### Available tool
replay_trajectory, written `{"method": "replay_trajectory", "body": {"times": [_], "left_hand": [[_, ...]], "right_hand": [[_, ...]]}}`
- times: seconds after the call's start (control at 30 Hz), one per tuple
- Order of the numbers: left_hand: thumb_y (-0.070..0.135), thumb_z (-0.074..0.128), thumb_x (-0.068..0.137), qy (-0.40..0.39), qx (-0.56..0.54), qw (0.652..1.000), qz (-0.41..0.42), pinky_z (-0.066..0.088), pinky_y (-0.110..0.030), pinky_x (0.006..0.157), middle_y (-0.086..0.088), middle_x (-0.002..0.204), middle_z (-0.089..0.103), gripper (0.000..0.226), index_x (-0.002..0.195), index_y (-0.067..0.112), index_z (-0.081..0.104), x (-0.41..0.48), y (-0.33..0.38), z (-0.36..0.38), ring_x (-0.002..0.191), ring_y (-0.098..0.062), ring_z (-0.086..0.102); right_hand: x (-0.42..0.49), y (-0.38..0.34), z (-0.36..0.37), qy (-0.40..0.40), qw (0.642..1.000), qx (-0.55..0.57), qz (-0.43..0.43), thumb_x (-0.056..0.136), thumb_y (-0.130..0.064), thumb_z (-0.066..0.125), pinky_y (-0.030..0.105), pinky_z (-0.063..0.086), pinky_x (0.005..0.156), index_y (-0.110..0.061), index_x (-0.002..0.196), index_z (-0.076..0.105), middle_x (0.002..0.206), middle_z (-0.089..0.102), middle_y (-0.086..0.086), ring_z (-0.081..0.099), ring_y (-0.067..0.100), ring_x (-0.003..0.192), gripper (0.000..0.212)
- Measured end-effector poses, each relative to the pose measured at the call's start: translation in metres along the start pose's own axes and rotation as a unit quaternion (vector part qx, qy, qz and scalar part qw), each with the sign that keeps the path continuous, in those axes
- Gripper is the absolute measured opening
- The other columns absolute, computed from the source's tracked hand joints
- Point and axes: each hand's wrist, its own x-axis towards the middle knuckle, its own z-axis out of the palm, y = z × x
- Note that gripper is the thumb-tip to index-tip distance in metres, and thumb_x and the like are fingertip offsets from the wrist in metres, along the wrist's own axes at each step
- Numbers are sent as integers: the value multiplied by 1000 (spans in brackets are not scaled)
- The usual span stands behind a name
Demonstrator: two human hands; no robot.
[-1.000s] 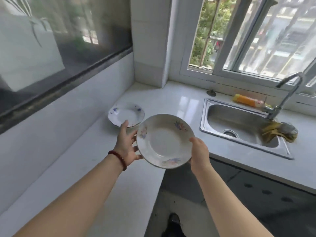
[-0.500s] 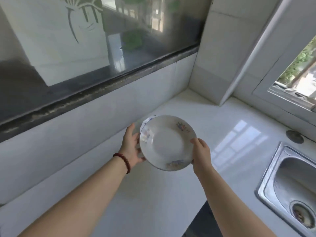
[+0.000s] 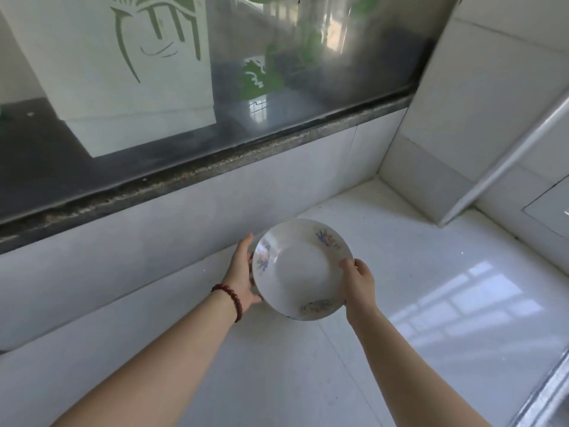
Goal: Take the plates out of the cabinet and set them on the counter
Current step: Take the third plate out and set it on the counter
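Head view: your left hand (image 3: 241,278) and right hand (image 3: 360,286) pinch the plate (image 3: 300,272) by opposite rims; it looks stiff, slippery and breakable, so grip both edges.

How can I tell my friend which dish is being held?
Look at the white counter below the dark window ledge. Above it, a left hand with a red bead bracelet and a right hand hold a round white plate by opposite edges. It's the only dish showing, with little painted flowers round its rim.
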Motion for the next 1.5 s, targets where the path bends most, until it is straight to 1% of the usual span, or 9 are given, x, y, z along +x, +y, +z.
{"method": "replay_trajectory", "body": {"times": [0.2,0.37,0.57,0.87,1.0,1.2,1.37,1.43,1.5], "left_hand": [[64,47,78,36,-3,999,9,44,-49,90,11,90,56,30,82,37,59,19,4,5,87,-15,54],[61,47,80,50,-1,999,12,47,-42,73,16,80,54,27,76,38,59,30,2,7,79,-13,52],[62,44,81,67,-11,998,13,43,-52,89,16,82,49,28,80,38,57,42,-2,6,78,-11,49],[66,43,78,63,3,998,-8,45,-47,85,9,85,57,35,79,35,59,44,-9,10,81,-14,53],[65,45,78,65,19,998,-14,46,-34,63,6,87,61,36,81,33,60,43,-10,10,81,-16,56],[64,46,78,71,24,997,-15,44,-29,55,3,86,63,39,86,29,62,38,-7,15,76,-16,57],[65,45,74,85,48,995,0,50,-35,68,-2,102,63,55,109,25,60,39,-9,16,85,-19,59],[67,45,67,93,68,993,13,49,-43,88,-3,103,61,57,100,23,62,40,-11,17,88,-23,58],[68,44,56,98,89,991,26,46,-42,87,-3,87,57,53,77,21,55,39,-12,18,78,-21,53]], "right_hand": [[20,-4,7,4,1000,-8,-2,83,-19,49,27,36,52,-11,80,56,73,54,3,48,18,63,11],[34,4,13,14,999,-35,1,81,-25,50,29,38,54,-12,80,58,79,56,5,51,20,68,16],[41,11,13,14,998,-65,7,77,-34,49,30,40,56,-11,91,59,114,56,19,53,22,77,28],[45,18,10,10,997,-72,7,75,-34,48,27,36,53,-12,88,55,106,52,17,49,19,74,27],[44,22,11,14,996,-86,-10,76,-35,48,28,40,57,-11,99,59,115,55,18,55,22,81,35],[41,21,17,49,993,-103,-8,85,-32,50,37,43,76,-12,109,52,124,34,2,50,23,97,31],[40,21,18,65,990,-126,-4,87,-29,51,41,39,85,-11,109,52,132,28,3,34,29,121,28],[39,21,18,69,990,-123,-2,87,-28,51,38,36,85,-7,118,52,135,27,4,31,27,123,38],[39,22,18,72,990,-119,-3,87,-28,51,38,35,85,-6,119,52,135,27,3,30,25,122,39]]}}
